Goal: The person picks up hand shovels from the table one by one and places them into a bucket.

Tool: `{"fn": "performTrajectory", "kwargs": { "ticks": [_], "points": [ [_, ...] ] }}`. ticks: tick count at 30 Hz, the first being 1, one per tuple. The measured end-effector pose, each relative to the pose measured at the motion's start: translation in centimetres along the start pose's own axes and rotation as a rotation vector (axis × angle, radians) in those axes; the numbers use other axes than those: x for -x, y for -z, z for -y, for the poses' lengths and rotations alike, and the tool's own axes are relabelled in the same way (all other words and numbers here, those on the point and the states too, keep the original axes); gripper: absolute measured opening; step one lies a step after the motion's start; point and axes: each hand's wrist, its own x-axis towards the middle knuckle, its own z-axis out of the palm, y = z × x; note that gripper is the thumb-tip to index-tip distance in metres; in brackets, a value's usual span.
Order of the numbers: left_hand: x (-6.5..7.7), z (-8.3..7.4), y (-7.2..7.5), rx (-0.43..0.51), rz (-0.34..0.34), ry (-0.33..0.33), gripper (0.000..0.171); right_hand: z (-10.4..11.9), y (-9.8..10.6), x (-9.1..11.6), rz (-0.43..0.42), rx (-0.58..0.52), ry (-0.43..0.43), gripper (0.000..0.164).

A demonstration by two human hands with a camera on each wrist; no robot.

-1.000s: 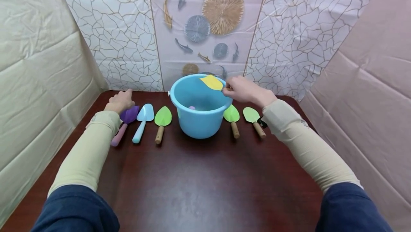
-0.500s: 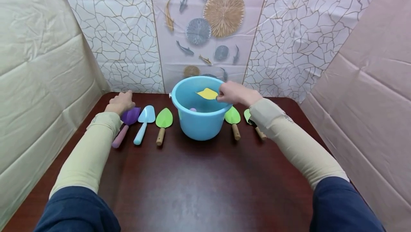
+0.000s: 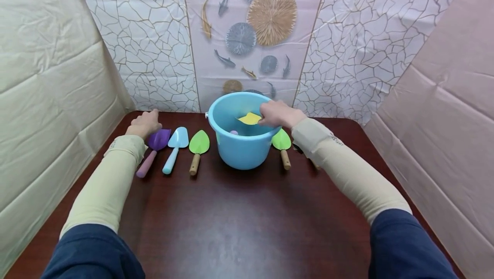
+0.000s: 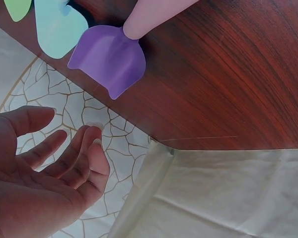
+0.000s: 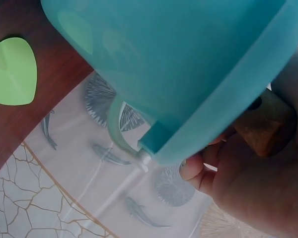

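Observation:
A yellow trowel (image 3: 250,118) is held by my right hand (image 3: 278,113) at the right side of a light-blue bucket (image 3: 243,154). Its blade points left inside the bucket, below the rim. In the right wrist view the wooden handle end (image 5: 268,129) shows in the curled fingers, partly behind the rim. My left hand (image 3: 143,125) hovers near a purple trowel (image 3: 159,140) with a pink handle. The left wrist view shows that hand (image 4: 54,173) with relaxed, slightly bent fingers and nothing in them. Inside the bucket a small lilac piece (image 3: 233,132) shows.
Left of the bucket lie a light-blue trowel (image 3: 178,138) and a green trowel (image 3: 199,142). Another green trowel (image 3: 281,139) lies to its right, and one more wooden handle peeks out from under the right forearm. Cloth-covered walls bound the dark table (image 3: 239,219).
My right hand has moved left and down over the bucket, bringing the yellow blade from above the rim to inside it. The left hand has hardly moved.

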Motion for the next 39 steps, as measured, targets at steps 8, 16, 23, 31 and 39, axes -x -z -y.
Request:
{"fn": "performTrajectory", "kwargs": {
  "ticks": [8,16,23,31,39],
  "points": [
    [0.0,0.3,-0.2,0.004,0.013,-0.002,0.06,0.4,-0.9,-0.9,0.044,0.08,-0.038,0.037],
    [-0.2,0.6,-0.7,0.009,0.022,0.001,0.058,0.9,-1.5,-1.7,0.086,0.12,-0.023,0.037],
    [-0.2,0.3,-0.6,-0.003,0.022,-0.006,0.06,1.0,-1.7,-1.9,0.128,0.086,-0.042,0.031],
    [-0.1,0.7,-0.9,0.004,0.017,0.008,0.059,0.9,-1.8,-2.1,0.16,0.075,-0.05,0.031],
    [-0.2,1.3,-1.1,0.008,0.019,0.015,0.058,1.2,-1.9,-2.1,0.184,0.073,-0.076,0.023]
  ]
}}
